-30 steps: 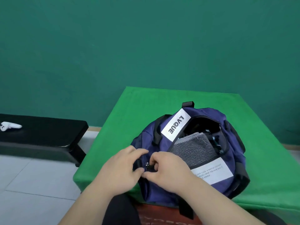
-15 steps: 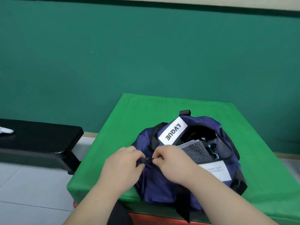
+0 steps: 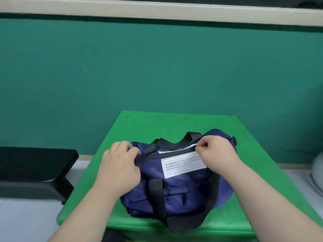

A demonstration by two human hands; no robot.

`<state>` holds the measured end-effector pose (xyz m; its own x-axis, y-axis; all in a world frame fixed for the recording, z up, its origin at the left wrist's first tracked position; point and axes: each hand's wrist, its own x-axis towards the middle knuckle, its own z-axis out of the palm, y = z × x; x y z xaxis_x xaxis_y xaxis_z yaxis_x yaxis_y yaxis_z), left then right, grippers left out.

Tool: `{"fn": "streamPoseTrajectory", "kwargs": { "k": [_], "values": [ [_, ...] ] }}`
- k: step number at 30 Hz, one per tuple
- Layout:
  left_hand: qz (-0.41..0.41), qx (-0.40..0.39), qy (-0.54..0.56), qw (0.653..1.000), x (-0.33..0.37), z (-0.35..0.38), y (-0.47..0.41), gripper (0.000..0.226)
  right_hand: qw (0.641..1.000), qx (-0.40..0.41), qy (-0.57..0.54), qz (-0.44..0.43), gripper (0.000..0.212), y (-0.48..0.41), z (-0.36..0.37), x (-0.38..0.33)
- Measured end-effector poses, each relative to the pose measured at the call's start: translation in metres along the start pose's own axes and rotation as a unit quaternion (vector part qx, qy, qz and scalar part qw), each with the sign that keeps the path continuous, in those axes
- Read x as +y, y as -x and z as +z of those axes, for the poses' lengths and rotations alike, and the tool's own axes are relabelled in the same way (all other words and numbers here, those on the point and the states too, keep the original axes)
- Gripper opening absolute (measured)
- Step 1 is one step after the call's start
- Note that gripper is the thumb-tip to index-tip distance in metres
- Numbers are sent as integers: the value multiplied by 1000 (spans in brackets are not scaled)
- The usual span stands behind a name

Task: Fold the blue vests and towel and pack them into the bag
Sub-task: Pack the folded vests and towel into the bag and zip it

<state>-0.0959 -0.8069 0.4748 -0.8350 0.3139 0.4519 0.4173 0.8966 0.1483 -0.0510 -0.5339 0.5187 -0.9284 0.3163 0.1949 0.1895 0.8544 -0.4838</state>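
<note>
Blue bag [image 3: 174, 186], one, two hands [image 3: 120, 165] gripping it

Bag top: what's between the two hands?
Head view: a dark zipper line on the bag runs from left hand to right hand, black handle strap arching behind it.

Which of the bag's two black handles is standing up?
The far handle, arching above the zip between the left hand and right hand. The near handle hangs limp down the bag front, over the table edge.
</note>
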Motion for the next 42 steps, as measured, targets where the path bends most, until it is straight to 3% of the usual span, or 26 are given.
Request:
{"fn": "streamPoseTrajectory", "kwargs": {
  "k": [6,12,16,19,23,25,27,30,33,42],
  "values": [
    [107,-42,-4,993,80,13,-24,37,1000,4,-19,-15,16,4,1,2],
    [71,-85,25,994,94,22,-42,16,999,32,-8,-11,15,-8,-1,26],
    [38,-78,49,995,76,20,-42,15,993,80,9,85,14,-26,-31,75],
    [39,-81,49,995,75,19,-43,16,991,65,35,114,14,-34,-46,100],
    [50,-72,48,995,83,19,-47,15,991,74,92,58,14,-35,-39,100],
    [57,-75,48,994,83,19,-50,16,993,75,94,-5,38,-36,-37,96],
    [66,-73,57,994,84,19,-52,16,992,14,88,-88,53,-41,-34,93],
    [81,-65,56,993,86,19,-57,18,981,-66,123,-136,35,-55,-27,88],
    [87,-63,61,992,85,20,-65,18,977,-57,136,-156,9,-67,-27,87],
    [98,-21,79,992,92,0,-162,16,986,49,79,-135,12,-120,-57,82]
  ]
}}
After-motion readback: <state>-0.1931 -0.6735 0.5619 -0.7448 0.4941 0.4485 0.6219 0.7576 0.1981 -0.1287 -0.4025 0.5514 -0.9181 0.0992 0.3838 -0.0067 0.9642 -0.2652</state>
